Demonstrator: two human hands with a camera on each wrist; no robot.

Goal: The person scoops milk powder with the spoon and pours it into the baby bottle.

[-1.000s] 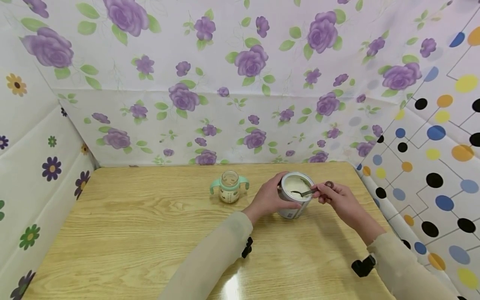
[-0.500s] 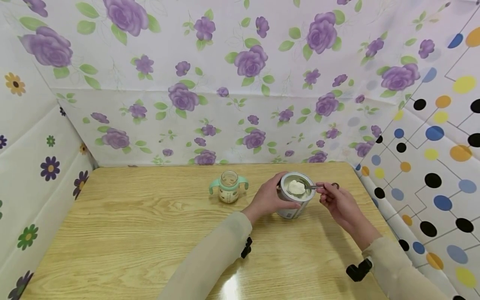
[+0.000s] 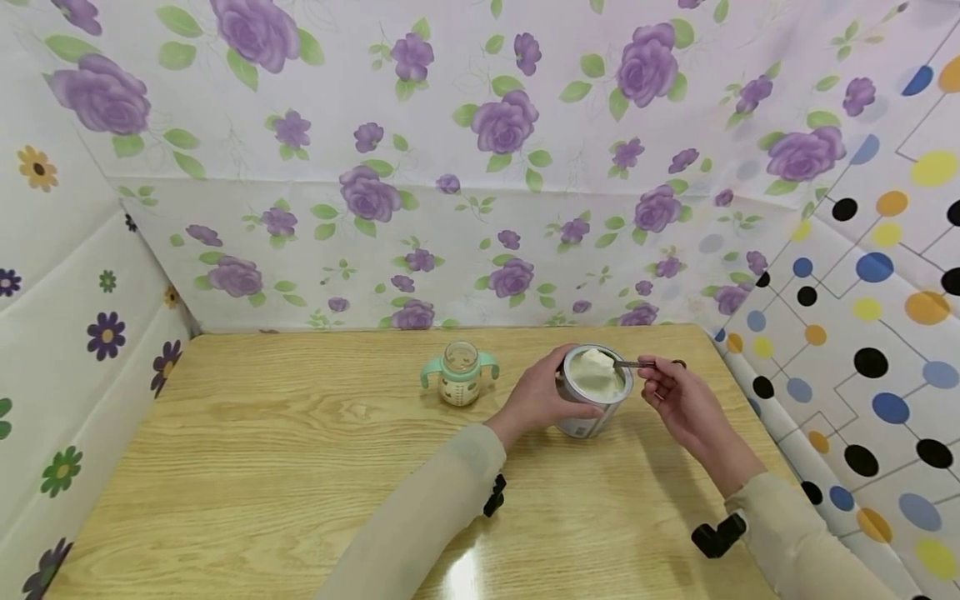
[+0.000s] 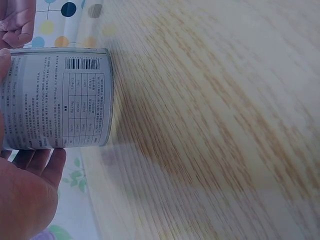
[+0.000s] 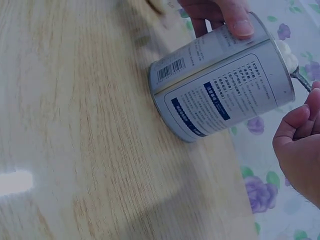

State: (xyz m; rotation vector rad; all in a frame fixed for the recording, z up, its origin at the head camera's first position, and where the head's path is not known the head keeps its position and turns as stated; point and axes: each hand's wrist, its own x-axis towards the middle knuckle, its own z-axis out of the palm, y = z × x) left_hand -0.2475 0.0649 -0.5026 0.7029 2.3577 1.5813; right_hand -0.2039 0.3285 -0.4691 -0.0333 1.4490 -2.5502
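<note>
A floral cloth [image 3: 442, 250] (purple roses) rises behind the wooden table [image 3: 262, 450].

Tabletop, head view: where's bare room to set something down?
Bare: wooden tabletop left of the bottle; also between the sleeves, nearer than the can. Crowded: around the can, where the left hand grips it and the right hand holds a spoon.

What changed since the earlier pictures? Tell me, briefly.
The right hand has raised the spoon: its tip, earlier down in the powder inside the can, now carries a white heap up at the can's mouth. Nothing was let go or newly taken hold of. The left hand still grips the can, and the bottle stays put.
</note>
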